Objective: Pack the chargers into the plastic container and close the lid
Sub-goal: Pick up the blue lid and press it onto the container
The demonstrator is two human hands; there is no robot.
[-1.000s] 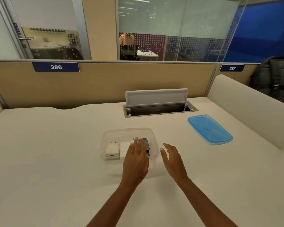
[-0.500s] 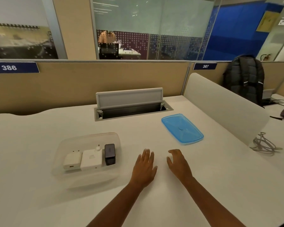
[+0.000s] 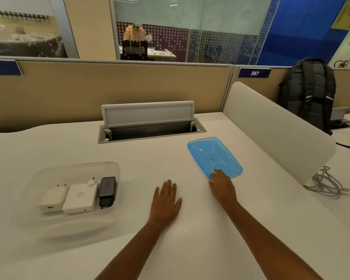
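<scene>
A clear plastic container (image 3: 49, 174) stands on the desk at the left. Inside it lie two white chargers (image 3: 54, 197) (image 3: 80, 198) and a black charger (image 3: 107, 188), side by side. The blue lid (image 3: 212, 154) lies flat on the desk to the right, apart from the container. My right hand (image 3: 222, 187) reaches over the lid's near edge, fingertips touching it, fingers spread. My left hand (image 3: 166, 201) rests flat on the desk between container and lid, holding nothing.
An open cable hatch (image 3: 150, 130) with a raised flap sits at the desk's back. A white divider panel (image 3: 275, 126) bounds the right side, with a coiled grey cable (image 3: 327, 182) beyond it. A black backpack (image 3: 309, 93) stands on the neighbouring desk.
My left hand left the container after setting the black charger inside. The view swung right. My right hand moved forward and right onto the blue lid's near edge.
</scene>
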